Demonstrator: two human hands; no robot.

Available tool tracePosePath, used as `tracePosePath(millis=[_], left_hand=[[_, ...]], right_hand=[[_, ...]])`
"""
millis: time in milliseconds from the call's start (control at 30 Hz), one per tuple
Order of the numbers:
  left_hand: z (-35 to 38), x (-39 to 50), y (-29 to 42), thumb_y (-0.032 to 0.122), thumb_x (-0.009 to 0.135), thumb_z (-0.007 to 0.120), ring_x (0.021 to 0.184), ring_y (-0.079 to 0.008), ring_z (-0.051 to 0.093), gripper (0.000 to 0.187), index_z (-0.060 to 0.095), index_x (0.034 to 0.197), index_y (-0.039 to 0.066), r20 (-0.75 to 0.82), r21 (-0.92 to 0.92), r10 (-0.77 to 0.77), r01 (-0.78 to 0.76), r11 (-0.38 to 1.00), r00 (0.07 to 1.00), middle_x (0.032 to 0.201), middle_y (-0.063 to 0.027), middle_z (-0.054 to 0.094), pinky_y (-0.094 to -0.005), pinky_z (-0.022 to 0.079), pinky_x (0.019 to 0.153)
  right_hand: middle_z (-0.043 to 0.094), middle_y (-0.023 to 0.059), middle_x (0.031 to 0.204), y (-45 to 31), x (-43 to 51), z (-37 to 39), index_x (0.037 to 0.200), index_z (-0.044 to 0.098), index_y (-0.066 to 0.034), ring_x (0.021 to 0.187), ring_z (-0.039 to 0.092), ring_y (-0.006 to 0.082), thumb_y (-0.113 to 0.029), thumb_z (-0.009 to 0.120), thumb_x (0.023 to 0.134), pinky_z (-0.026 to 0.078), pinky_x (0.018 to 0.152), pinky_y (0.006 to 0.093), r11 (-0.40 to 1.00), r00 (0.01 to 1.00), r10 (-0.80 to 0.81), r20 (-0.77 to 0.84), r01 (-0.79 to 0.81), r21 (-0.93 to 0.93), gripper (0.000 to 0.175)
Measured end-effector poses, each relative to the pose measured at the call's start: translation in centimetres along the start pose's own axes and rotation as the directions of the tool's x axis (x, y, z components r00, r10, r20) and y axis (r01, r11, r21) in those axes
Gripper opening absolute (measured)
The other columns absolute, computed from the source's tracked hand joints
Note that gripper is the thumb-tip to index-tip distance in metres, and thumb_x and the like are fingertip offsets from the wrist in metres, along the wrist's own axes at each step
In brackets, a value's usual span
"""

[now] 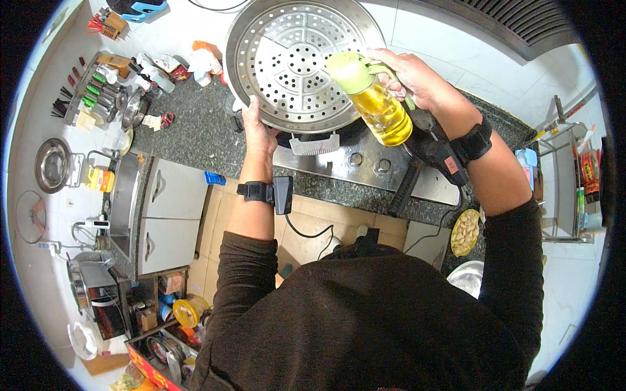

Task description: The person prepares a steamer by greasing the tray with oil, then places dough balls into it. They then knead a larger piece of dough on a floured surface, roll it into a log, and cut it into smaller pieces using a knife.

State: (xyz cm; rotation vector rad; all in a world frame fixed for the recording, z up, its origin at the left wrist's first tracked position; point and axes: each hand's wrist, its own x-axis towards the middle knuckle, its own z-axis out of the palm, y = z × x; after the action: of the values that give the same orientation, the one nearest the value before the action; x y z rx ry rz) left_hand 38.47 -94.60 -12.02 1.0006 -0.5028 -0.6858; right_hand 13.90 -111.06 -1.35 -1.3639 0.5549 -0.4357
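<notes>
A round perforated metal steamer tray [293, 87] is tipped up over the stove, its holed face towards me. My left hand [259, 128] grips its lower left rim, thumb on the inner side. In my right hand [413, 80] is the light green handle of a clear oil bottle [381, 112], which holds yellow oil. The bottle leans with its green cap towards the tray's right side. I cannot tell whether any oil is coming out. A grey side handle [315, 144] shows below the tray.
Below the tray is a steel gas stove [337, 166], with a black pan handle [405, 190] jutting over its front edge. A plate of pale pieces [464, 233] and a metal bowl [467, 278] stand at right. Red-handled scissors [167, 120] lie on the granite counter [195, 127] near the sink [123, 195].
</notes>
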Motion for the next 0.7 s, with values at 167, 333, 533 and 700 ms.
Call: tracePosePath(millis=[167, 333, 533, 700], left_hand=[[-0.2, -0.2, -0.2, 0.049, 0.083, 0.05, 0.116, -0.0294, 0.042, 0.062, 0.034, 0.13, 0.012, -0.039, -0.024, 0.001, -0.001, 1.0, 0.999, 0.13, -0.0102, 0.039, -0.0506, 0.037, 0.091], [-0.1, -0.4, -0.2, 0.048, 0.083, 0.051, 0.118, -0.0294, 0.04, 0.062, 0.034, 0.13, 0.012, -0.034, -0.064, 0.011, -0.013, 0.998, 0.999, 0.13, -0.0097, 0.039, -0.0509, 0.036, 0.092], [0.0, -0.5, 0.1, 0.048, 0.083, 0.051, 0.118, -0.0291, 0.04, 0.06, 0.035, 0.129, 0.013, -0.051, -0.063, 0.021, -0.024, 0.998, 0.998, 0.13, -0.0093, 0.04, -0.0518, 0.036, 0.092], [0.3, -0.5, 0.1, 0.048, 0.082, 0.051, 0.118, -0.0297, 0.039, 0.061, 0.034, 0.129, 0.013, -0.06, -0.058, 0.031, -0.034, 0.998, 0.998, 0.13, -0.0097, 0.039, -0.0518, 0.035, 0.092]], right_hand=[[0.046, -0.0054, 0.054, 0.8, 0.3, -1.5, 0.084, 0.061, -0.0033, 0.04, 0.034, 0.0004, -0.027, 0.054, 0.086, 0.027, 0.036, 0.0154, 0.976, 1.0, -0.008, 0.015, 0.011, -0.218, 0.025], [0.044, -0.0053, 0.053, 1.0, -0.3, -2.6, 0.08, 0.06, -0.0048, 0.04, 0.034, 0.0011, -0.027, 0.051, 0.087, 0.027, 0.036, 0.0168, 0.986, 0.999, -0.008, -0.047, 0.0, -0.164, 0.025], [0.043, -0.0055, 0.052, 0.7, -1.1, -3.0, 0.083, 0.059, -0.0061, 0.039, 0.033, 0.0015, -0.033, 0.05, 0.088, 0.027, 0.036, 0.0165, 0.994, 0.998, -0.056, -0.023, 0.054, -0.094, 0.029], [0.043, -0.0053, 0.052, 1.1, -0.8, -2.9, 0.085, 0.061, -0.0035, 0.04, 0.033, 0.0014, -0.027, 0.051, 0.088, 0.027, 0.037, 0.0166, 0.984, 0.999, -0.047, -0.011, 0.044, -0.173, 0.026]])
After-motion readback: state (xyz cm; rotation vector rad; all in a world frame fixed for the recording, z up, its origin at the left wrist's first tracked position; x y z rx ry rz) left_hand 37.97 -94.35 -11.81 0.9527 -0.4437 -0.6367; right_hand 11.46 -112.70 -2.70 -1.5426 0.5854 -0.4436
